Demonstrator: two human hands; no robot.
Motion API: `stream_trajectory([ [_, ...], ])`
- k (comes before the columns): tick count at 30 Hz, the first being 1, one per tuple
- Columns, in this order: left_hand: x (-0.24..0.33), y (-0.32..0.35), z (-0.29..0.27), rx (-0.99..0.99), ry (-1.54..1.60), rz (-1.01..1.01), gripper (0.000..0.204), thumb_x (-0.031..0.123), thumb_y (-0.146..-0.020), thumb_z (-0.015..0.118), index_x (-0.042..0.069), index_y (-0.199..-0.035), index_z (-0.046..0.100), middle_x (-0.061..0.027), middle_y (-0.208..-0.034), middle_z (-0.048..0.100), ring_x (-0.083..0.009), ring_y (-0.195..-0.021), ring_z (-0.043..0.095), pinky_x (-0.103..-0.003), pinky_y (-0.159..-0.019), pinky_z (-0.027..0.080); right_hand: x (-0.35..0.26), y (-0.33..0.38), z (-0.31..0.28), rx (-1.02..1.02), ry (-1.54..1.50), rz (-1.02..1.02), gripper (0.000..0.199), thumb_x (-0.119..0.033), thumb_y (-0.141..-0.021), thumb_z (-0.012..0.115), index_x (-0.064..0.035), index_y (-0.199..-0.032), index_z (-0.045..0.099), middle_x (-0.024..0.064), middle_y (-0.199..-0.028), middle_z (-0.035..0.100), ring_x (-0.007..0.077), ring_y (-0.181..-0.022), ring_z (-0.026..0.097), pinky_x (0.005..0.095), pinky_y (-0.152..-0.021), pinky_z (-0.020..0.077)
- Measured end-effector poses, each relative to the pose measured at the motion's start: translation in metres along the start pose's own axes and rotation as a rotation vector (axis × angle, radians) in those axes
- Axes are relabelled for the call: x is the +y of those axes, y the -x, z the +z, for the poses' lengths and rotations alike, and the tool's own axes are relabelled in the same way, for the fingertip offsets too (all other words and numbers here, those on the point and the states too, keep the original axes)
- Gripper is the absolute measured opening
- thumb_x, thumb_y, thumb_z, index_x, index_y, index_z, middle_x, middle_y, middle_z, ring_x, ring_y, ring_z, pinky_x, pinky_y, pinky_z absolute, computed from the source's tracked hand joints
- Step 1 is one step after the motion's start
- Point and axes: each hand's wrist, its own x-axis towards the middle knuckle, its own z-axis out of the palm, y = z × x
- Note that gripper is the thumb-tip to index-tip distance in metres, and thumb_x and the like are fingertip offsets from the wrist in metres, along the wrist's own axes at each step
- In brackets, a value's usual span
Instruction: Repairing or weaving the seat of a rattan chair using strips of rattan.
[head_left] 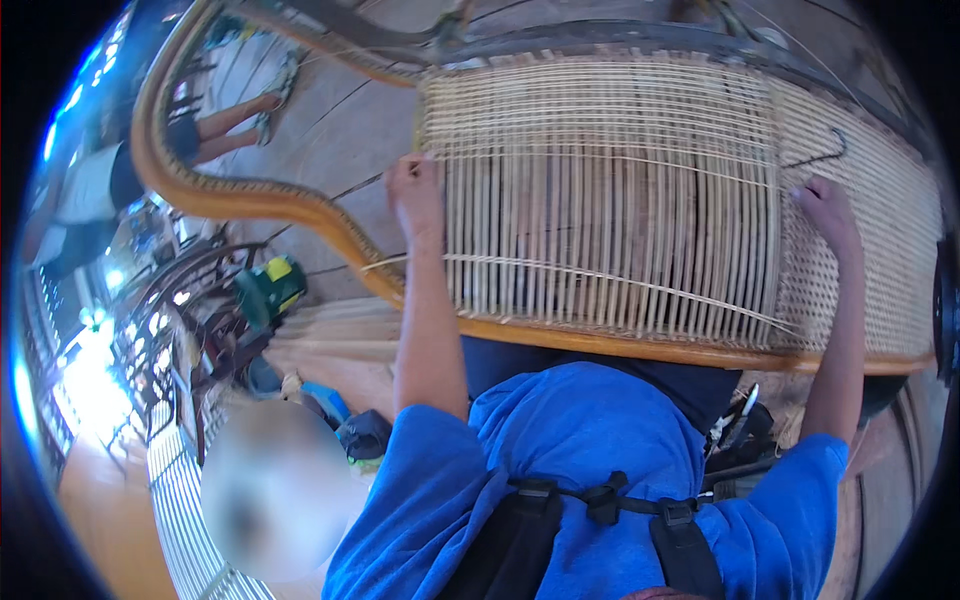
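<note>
A wooden-framed chair panel (pixel 610 200) lies across my lap. Pale rattan strands run lengthwise over it, with closely woven rows in the upper part. At the panel's left edge, my left hand (pixel 413 192) is closed in a pinch on a thin rattan strand (pixel 690 170). That strand stretches across the open ribs toward my right hand (pixel 830 205), whose fingers are also closed at its other end, over the finely woven section (pixel 880 240). Just above my right hand, a dark hooked tool (pixel 832 150) rests on the weave. A loose double strand (pixel 600 270) crosses lower down.
The curved wooden frame arm (pixel 210 200) sweeps out to the left. Beyond it lie a green container (pixel 270 290) and a dark bag (pixel 365 435) on the floor. Another person (pixel 100 185) is at the far left. A slatted white seat (pixel 180 510) is at lower left.
</note>
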Motion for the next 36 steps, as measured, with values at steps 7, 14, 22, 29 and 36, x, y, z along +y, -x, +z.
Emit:
stream_trajectory([
  [7, -0.015, -0.005, 0.015, -0.044, 0.066, -0.086, 0.020, 0.019, -0.080, 0.062, 0.000, -0.084, 0.063, -0.0122, -0.085, 0.058, -0.0236, -0.079, 0.054, -0.032, -0.077, 0.043, -0.002, -0.030, 0.013, 0.028, 0.008, -0.059, 0.032, -0.030, -0.081, 0.062, 0.0017, -0.074, 0.059, 0.0066, -0.058, 0.051, 0.0145, -0.056, 0.045, 0.0317, -0.055, 0.0387],
  [14, -0.016, -0.009, 0.040, -0.033, 0.007, 0.034, 0.021, 0.021, -0.078, 0.065, 0.001, -0.084, 0.065, -0.0128, -0.092, 0.058, -0.0250, -0.093, 0.052, -0.033, -0.086, 0.040, 0.002, -0.029, 0.008, 0.050, -0.017, 0.123, 0.027, -0.029, -0.081, 0.065, -0.0028, -0.074, 0.063, -0.0002, -0.058, 0.050, 0.0093, -0.054, 0.041, 0.0274, -0.053, 0.0358],
  [22, -0.021, -0.009, 0.046, -0.026, -0.003, 0.014, 0.024, 0.025, -0.079, 0.063, 0.002, -0.086, 0.066, -0.0145, -0.100, 0.056, -0.0260, -0.094, 0.051, -0.034, -0.086, 0.040, 0.010, -0.035, 0.010, 0.004, -0.015, 0.194, 0.027, -0.029, -0.082, 0.065, -0.0029, -0.077, 0.064, 0.0013, -0.060, 0.051, 0.0107, -0.056, 0.043, 0.0294, -0.055, 0.0383],
  [29, -0.029, -0.012, 0.049, -0.055, 0.049, 0.017, 0.023, 0.023, -0.079, 0.063, 0.002, -0.084, 0.066, -0.0141, -0.099, 0.056, -0.0256, -0.095, 0.051, -0.033, -0.088, 0.039, 0.012, -0.029, 0.002, -0.017, -0.052, 0.128, 0.026, -0.030, -0.081, 0.066, -0.0043, -0.076, 0.065, 0.0001, -0.058, 0.050, 0.0087, -0.054, 0.041, 0.0271, -0.053, 0.0361],
  [36, -0.010, -0.002, 0.050, -0.043, -0.011, 0.037, 0.023, 0.023, -0.079, 0.064, 0.000, -0.084, 0.064, -0.0133, -0.097, 0.056, -0.0258, -0.096, 0.050, -0.034, -0.089, 0.038, 0.008, -0.023, 0.001, -0.019, -0.014, 0.090, 0.028, -0.029, -0.080, 0.067, -0.0048, -0.067, 0.060, -0.0019, -0.054, 0.046, 0.0076, -0.051, 0.038, 0.0261, -0.048, 0.0336],
])
